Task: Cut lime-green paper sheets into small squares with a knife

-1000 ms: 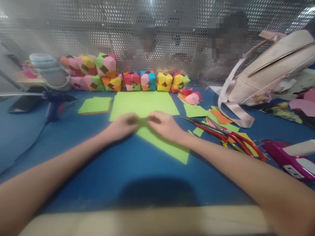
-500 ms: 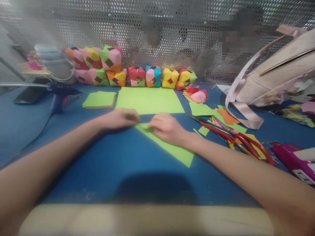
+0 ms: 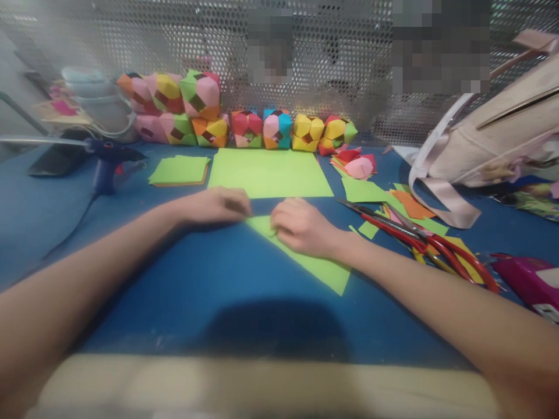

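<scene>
A folded sheet of light green paper (image 3: 326,269) lies slantwise on the blue table in front of me. At its far left corner, the curled fingers of my left hand (image 3: 220,205) close on the tip of the paper. My right hand (image 3: 305,228) rests over the upper part of the same sheet, its fingers bent together and pressing on the fold; the paper beneath the palm is hidden. Just beyond both hands lies a large green sheet (image 3: 268,173). Red-handled scissors (image 3: 406,233) lie to the right of my right hand, over paper scraps.
A stack of green squares (image 3: 180,170) and a blue glue gun (image 3: 107,169) are on the left. Folded paper balls (image 3: 247,129) line the perforated metal screen (image 3: 362,35). A pale bag (image 3: 493,128) with a ribbon and a magenta object (image 3: 524,276) occupy the right side.
My right hand has slid slightly right along the paper, away from the left corner. The paper near that corner now looks flatter. The whole view has shifted a little.
</scene>
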Demonstrator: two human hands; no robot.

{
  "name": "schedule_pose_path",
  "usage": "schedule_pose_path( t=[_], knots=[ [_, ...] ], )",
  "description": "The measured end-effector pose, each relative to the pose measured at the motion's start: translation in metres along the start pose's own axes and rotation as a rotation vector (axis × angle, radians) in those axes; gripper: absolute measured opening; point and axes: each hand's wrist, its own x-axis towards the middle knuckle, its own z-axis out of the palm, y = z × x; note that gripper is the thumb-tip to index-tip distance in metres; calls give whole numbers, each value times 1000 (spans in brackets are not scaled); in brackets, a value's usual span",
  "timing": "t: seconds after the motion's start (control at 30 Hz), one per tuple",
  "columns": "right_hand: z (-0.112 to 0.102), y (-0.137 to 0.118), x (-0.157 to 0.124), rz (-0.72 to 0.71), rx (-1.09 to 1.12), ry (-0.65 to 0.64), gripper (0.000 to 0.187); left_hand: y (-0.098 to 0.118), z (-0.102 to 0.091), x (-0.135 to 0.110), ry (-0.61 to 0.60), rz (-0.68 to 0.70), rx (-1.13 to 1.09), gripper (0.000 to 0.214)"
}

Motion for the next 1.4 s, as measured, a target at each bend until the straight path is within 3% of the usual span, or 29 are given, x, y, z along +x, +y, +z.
schedule_pose_path(
  t=[0.33,0.83,1.4],
  knots=[
    [-20,1,4,-87,-100,-243,24,2,-2,0,-49,11,53,21],
    [-25,0,6,-161,-118,-259,30,0,6,0,15,50,39,22],
    [-28,3,7,-190,-101,-285,29,-1,6,1,5,50,60,19]
  ],
)
